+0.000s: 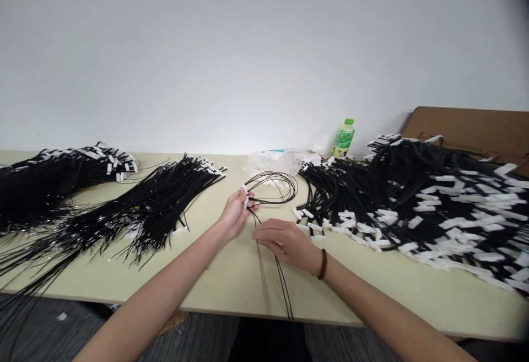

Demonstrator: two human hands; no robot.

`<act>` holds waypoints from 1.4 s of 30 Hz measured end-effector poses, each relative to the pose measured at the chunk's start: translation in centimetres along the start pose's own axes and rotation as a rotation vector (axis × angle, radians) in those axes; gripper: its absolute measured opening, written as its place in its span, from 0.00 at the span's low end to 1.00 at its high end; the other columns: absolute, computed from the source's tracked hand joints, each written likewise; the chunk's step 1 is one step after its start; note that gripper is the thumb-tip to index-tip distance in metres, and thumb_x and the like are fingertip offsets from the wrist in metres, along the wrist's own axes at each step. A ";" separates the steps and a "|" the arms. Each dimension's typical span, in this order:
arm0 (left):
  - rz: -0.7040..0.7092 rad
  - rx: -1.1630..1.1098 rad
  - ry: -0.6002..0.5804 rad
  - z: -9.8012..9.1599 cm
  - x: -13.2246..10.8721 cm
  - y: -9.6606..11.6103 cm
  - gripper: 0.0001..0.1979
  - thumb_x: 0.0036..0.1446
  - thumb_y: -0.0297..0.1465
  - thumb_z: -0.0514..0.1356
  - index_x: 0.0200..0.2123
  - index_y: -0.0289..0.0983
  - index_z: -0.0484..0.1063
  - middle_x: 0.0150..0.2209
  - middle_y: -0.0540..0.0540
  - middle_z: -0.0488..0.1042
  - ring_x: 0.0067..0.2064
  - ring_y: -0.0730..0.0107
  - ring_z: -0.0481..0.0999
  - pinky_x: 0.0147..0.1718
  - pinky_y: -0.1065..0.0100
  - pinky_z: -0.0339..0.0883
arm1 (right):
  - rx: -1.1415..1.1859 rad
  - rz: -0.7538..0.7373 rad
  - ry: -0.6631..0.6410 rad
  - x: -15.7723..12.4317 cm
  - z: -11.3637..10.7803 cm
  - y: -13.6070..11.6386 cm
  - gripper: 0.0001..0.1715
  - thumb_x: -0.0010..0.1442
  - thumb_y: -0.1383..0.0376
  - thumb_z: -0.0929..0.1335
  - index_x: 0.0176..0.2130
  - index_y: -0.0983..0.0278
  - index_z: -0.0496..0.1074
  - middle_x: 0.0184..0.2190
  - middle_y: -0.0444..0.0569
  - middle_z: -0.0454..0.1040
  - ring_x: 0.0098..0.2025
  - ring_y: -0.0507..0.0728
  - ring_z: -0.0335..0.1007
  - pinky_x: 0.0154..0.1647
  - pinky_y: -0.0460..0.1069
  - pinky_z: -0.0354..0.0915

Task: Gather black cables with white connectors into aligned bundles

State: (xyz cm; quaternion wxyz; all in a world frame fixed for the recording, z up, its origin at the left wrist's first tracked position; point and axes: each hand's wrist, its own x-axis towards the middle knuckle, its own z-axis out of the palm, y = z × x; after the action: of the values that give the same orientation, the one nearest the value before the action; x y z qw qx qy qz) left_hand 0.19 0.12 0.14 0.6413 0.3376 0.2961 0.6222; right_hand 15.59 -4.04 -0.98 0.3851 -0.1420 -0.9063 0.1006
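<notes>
My left hand grips a looped bundle of thin black cables by the white connectors at its end. The loop stands out to the right of the fingers, above the table. My right hand, with a brown band on its wrist, is closed around the cables just below the left hand. From under that palm the loose cable tails hang down past the table's front edge. The right fingertips partly hide the cables where they pinch them.
Black cables with white connectors lie in piles at far left, left of centre and right. Behind the loop are a clear plastic bag and a green-capped bottle. Brown cardboard leans on the wall at right.
</notes>
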 end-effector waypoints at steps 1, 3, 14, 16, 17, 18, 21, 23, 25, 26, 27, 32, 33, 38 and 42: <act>0.001 -0.002 -0.003 0.0 0.0 0.0 0.07 0.56 0.31 0.52 0.30 0.32 0.60 0.27 0.49 0.62 0.21 0.83 0.57 0.25 0.72 0.63 | -0.035 -0.051 -0.021 -0.1 0.0 0.2 0.11 0.59 0.72 0.60 0.39 0.65 0.69 0.38 0.48 0.71 0.42 0.50 0.65 0.43 0.45 0.64; -0.002 -0.006 -0.009 0.0 0.0 0.1 0.07 0.56 0.31 0.52 0.30 0.32 0.60 0.27 0.49 0.62 0.21 0.83 0.57 0.25 0.73 0.63 | -0.101 -0.108 -0.014 -0.1 0.0 0.6 0.15 0.59 0.74 0.58 0.43 0.64 0.67 0.42 0.49 0.69 0.47 0.50 0.62 0.47 0.46 0.63; -0.087 -0.027 -0.085 0.9 -0.8 0.0 0.06 0.56 0.30 0.52 0.29 0.32 0.60 0.25 0.51 0.61 0.20 0.83 0.57 0.24 0.74 0.62 | -0.421 -0.074 0.114 -0.3 -0.5 2.3 0.12 0.60 0.73 0.58 0.41 0.65 0.66 0.38 0.49 0.69 0.38 0.50 0.62 0.37 0.45 0.64; -0.106 -0.023 -0.095 1.1 -1.1 0.0 0.07 0.56 0.30 0.52 0.29 0.32 0.60 0.25 0.50 0.61 0.20 0.82 0.57 0.24 0.74 0.61 | -0.484 -0.103 0.114 -0.3 -0.4 2.3 0.10 0.60 0.72 0.59 0.40 0.66 0.67 0.37 0.48 0.69 0.36 0.50 0.63 0.35 0.44 0.63; -0.116 -0.020 -0.098 1.2 -1.2 0.0 0.07 0.56 0.30 0.51 0.28 0.32 0.60 0.25 0.50 0.61 0.20 0.82 0.58 0.24 0.74 0.61 | -0.513 -0.123 0.114 -0.3 -0.4 2.3 0.11 0.60 0.73 0.59 0.41 0.66 0.67 0.36 0.48 0.69 0.36 0.50 0.63 0.35 0.44 0.63; -0.124 -0.018 -0.099 1.4 -1.4 0.0 0.08 0.57 0.31 0.51 0.28 0.32 0.60 0.24 0.50 0.61 0.20 0.82 0.58 0.24 0.74 0.61 | -0.540 -0.145 0.113 -0.3 -0.4 2.3 0.11 0.60 0.73 0.59 0.41 0.66 0.67 0.36 0.48 0.69 0.36 0.50 0.63 0.35 0.44 0.63; -0.140 -0.016 -0.089 1.7 -1.7 0.1 0.08 0.57 0.30 0.51 0.28 0.32 0.60 0.25 0.50 0.61 0.20 0.83 0.58 0.24 0.75 0.61 | -0.615 -0.214 0.114 -0.4 -0.6 2.4 0.11 0.60 0.73 0.60 0.42 0.67 0.66 0.35 0.48 0.69 0.35 0.50 0.63 0.33 0.45 0.62; -0.150 -0.015 -0.078 2.0 -1.8 0.0 0.08 0.57 0.30 0.51 0.27 0.32 0.60 0.25 0.51 0.61 0.20 0.84 0.57 0.23 0.76 0.60 | -0.654 -0.244 0.107 -0.5 -0.8 2.4 0.10 0.60 0.73 0.60 0.42 0.68 0.66 0.35 0.48 0.69 0.33 0.50 0.62 0.31 0.45 0.61; -0.163 -0.010 -0.068 2.1 -1.9 0.0 0.09 0.57 0.30 0.51 0.27 0.31 0.60 0.24 0.51 0.61 0.19 0.84 0.57 0.21 0.77 0.58 | -0.687 -0.269 0.088 -0.5 -0.9 2.4 0.10 0.60 0.72 0.60 0.42 0.69 0.66 0.34 0.48 0.69 0.33 0.50 0.62 0.30 0.45 0.61; -0.168 -0.008 -0.065 2.2 -1.9 0.0 0.09 0.57 0.30 0.52 0.27 0.31 0.60 0.24 0.51 0.61 0.19 0.84 0.57 0.21 0.77 0.58 | -0.707 -0.282 0.077 -0.5 -0.9 2.4 0.11 0.61 0.72 0.59 0.42 0.69 0.66 0.34 0.49 0.69 0.33 0.50 0.62 0.29 0.45 0.61; -0.170 -0.006 -0.062 2.2 -1.9 -0.1 0.09 0.56 0.30 0.52 0.27 0.31 0.60 0.24 0.51 0.61 0.19 0.84 0.57 0.21 0.77 0.57 | -0.727 -0.295 0.071 -0.4 -0.9 2.3 0.11 0.61 0.72 0.59 0.42 0.69 0.66 0.34 0.49 0.69 0.34 0.50 0.62 0.29 0.46 0.61; -0.175 0.000 -0.064 1.8 -1.7 -0.4 0.08 0.56 0.30 0.52 0.27 0.31 0.61 0.25 0.50 0.62 0.19 0.84 0.58 0.19 0.78 0.53 | -0.791 -0.342 0.091 0.0 -1.1 1.8 0.10 0.61 0.73 0.59 0.39 0.70 0.67 0.32 0.49 0.68 0.33 0.51 0.62 0.27 0.47 0.59; -0.175 -0.001 -0.066 1.8 -1.7 -0.4 0.08 0.56 0.30 0.53 0.27 0.31 0.61 0.26 0.50 0.62 0.19 0.84 0.58 0.19 0.78 0.53 | -0.800 -0.340 0.097 0.1 -1.0 1.7 0.10 0.61 0.73 0.59 0.38 0.69 0.67 0.31 0.49 0.68 0.32 0.51 0.61 0.26 0.47 0.58; -0.186 -0.004 -0.073 1.8 -1.7 -0.4 0.08 0.55 0.30 0.53 0.27 0.32 0.60 0.25 0.50 0.62 0.20 0.84 0.59 0.20 0.78 0.54 | -0.798 -0.268 0.136 0.1 -0.3 2.0 0.08 0.59 0.73 0.60 0.36 0.68 0.68 0.27 0.47 0.67 0.29 0.50 0.60 0.24 0.46 0.54; -0.174 -0.005 -0.073 1.8 -1.8 -0.3 0.08 0.56 0.30 0.53 0.27 0.31 0.60 0.24 0.50 0.62 0.21 0.83 0.59 0.21 0.78 0.56 | -0.633 -0.133 0.177 0.0 0.3 2.2 0.09 0.60 0.71 0.60 0.36 0.66 0.68 0.28 0.46 0.68 0.31 0.49 0.62 0.28 0.44 0.58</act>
State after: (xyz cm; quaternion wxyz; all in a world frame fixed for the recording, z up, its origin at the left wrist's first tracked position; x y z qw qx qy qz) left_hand 1.69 -1.74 0.93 0.7040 0.3316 0.2993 0.5522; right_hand 15.78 -2.01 -1.79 0.4047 -0.2034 -0.8630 -0.2238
